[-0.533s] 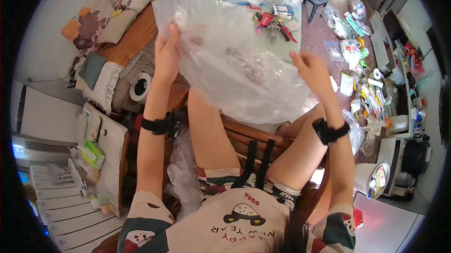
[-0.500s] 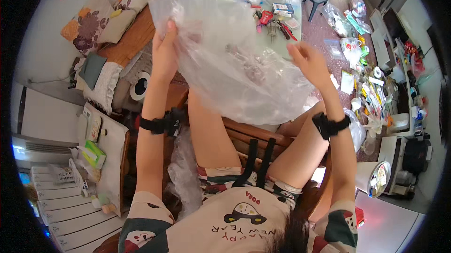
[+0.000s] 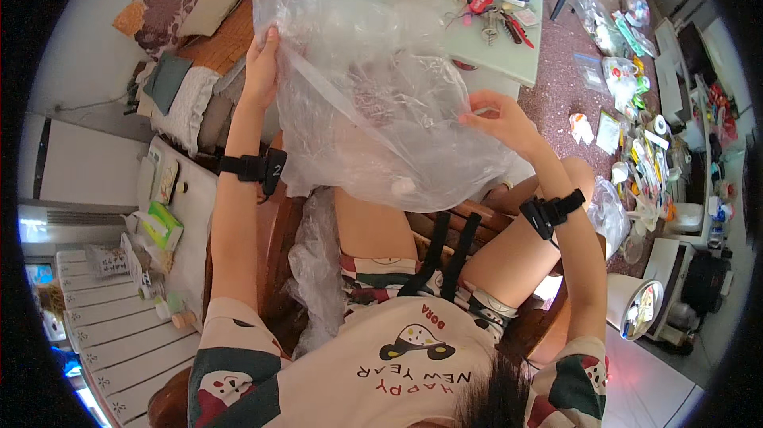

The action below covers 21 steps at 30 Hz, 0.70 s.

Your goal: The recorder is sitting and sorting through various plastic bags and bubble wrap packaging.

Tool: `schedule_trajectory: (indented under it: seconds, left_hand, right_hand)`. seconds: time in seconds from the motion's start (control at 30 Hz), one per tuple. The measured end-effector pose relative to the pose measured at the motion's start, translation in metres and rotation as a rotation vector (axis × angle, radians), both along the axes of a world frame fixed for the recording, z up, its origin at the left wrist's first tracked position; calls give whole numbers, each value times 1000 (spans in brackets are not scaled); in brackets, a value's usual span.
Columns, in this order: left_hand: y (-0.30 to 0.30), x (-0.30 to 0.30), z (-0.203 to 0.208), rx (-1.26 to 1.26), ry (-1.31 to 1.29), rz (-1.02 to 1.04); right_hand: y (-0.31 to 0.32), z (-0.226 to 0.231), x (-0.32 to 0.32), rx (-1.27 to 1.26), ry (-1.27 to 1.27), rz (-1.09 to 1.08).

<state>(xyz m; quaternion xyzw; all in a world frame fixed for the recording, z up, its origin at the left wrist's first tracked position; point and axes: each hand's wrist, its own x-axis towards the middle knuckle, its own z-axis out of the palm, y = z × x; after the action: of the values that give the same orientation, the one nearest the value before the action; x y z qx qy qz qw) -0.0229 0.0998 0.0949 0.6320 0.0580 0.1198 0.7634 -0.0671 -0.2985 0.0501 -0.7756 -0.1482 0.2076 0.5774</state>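
A large, crumpled clear plastic bag [image 3: 358, 110] hangs spread out in front of me, above my thighs. My left hand [image 3: 261, 66] grips its upper left edge between thumb and fingers. At the bag's right side, my right hand [image 3: 501, 120] has its thumb and curled fingers at the film's edge, seemingly pinching it. Some folds in the middle look denser, and a pale strip slants across the film. Another bunched piece of clear plastic [image 3: 314, 269] lies beside my left thigh.
Beyond the bag, a glass-topped table [image 3: 509, 62] bears red-handled pliers [image 3: 517, 29], a red tape measure [image 3: 479, 2] and small boxes. Bags and loose items cover the floor to the right, near a white bin [image 3: 628, 305]. A wooden bench [image 3: 230, 23] with cushions stands left.
My right hand has come down and left from the air to the bag's right edge. The bag is spread flatter, and my left hand has shifted slightly left. My view has turned a little.
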Motion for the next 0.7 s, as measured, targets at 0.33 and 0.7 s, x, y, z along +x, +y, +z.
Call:
schedule_trajectory:
  seconds: [0.33,0.7]
  left_hand:
    - [48,10,-42,762,-68,252]
    - [-3,8,-50,969,-163,310]
  right_hand:
    - [-15,-19,-18,756,592,-32]
    - [95,5,-76,173,30,579]
